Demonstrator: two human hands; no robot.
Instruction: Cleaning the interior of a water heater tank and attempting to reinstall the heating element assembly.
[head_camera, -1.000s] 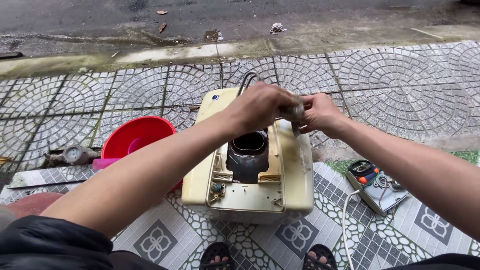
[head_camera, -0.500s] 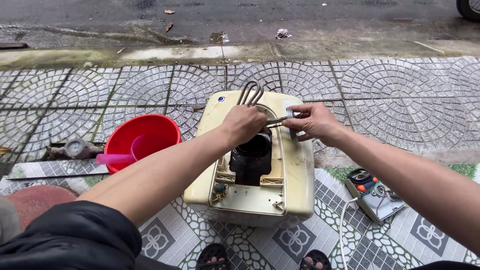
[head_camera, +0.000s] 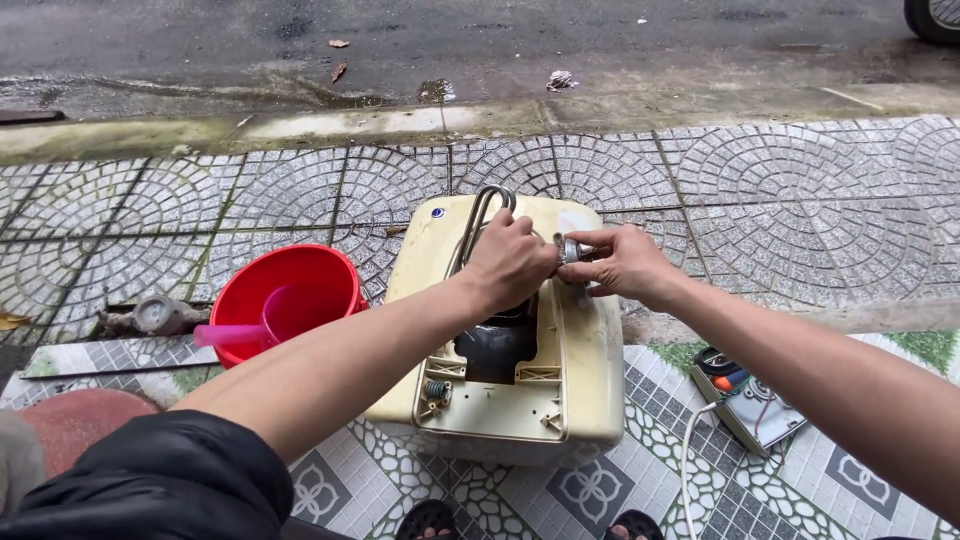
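Heating element (head_camera: 482, 214): long axis upright, looped end above cream heater casing (head_camera: 575, 390). Left hand (head_camera: 510, 262) gripping its stem; right hand (head_camera: 622, 264) fingers pinching flange (head_camera: 569, 250), both level over casing's top.

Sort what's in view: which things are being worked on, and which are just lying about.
In hand: left hand on bent metal heating element; right hand on its round fitting; cream casing.
Lying about: red bucket, pink scoop, gauge, opened device.

The boxy plastic appliance casing (head_camera: 575, 370) is pale cream-yellow with a dark opening. Left of it, the round plastic bucket (head_camera: 285, 290) is bright red, holding a pink scoop (head_camera: 240, 328). Beyond it, grey paving (head_camera: 800, 200) bears fan-shaped cobble patterns.
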